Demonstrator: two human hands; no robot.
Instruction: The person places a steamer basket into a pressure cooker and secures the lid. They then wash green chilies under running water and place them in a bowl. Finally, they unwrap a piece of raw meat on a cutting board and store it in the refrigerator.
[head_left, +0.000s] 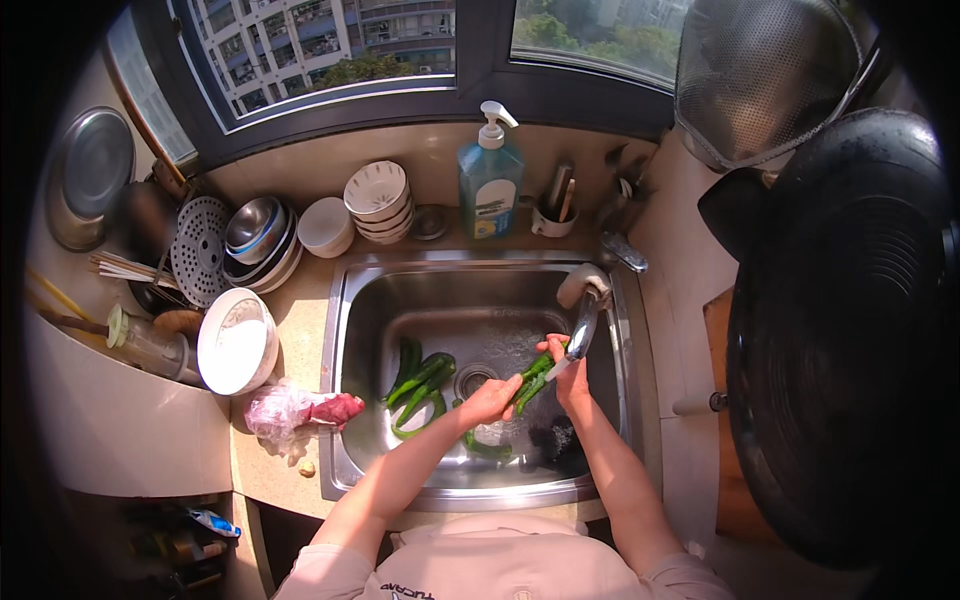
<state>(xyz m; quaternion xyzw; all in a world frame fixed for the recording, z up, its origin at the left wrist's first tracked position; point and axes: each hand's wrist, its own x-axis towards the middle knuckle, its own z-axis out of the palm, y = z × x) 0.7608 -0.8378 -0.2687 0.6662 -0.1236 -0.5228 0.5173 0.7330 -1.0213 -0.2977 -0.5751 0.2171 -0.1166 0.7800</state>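
Note:
Both of my hands are inside a stainless steel sink (480, 495). My left hand (491, 400) grips the lower left part of some long green peppers (534, 375). At their upper right end, my right hand (571, 375) holds them too, its fingers partly behind the spout. Water runs from a chrome faucet (585, 326) onto the peppers, and a cloth is wrapped around the faucet's base. More green peppers (424, 379) lie on the sink floor, left of the drain (475, 379). Another green pepper (487, 448) rests below my left wrist, partly hidden by that forearm.
Raw meat in a plastic bag (300, 411) lies at the sink's left edge. White bowls (379, 199) and a blue pump bottle (491, 184) stand behind the sink. A large bowl (238, 341) sits left. A black wok (840, 337) hangs at the right.

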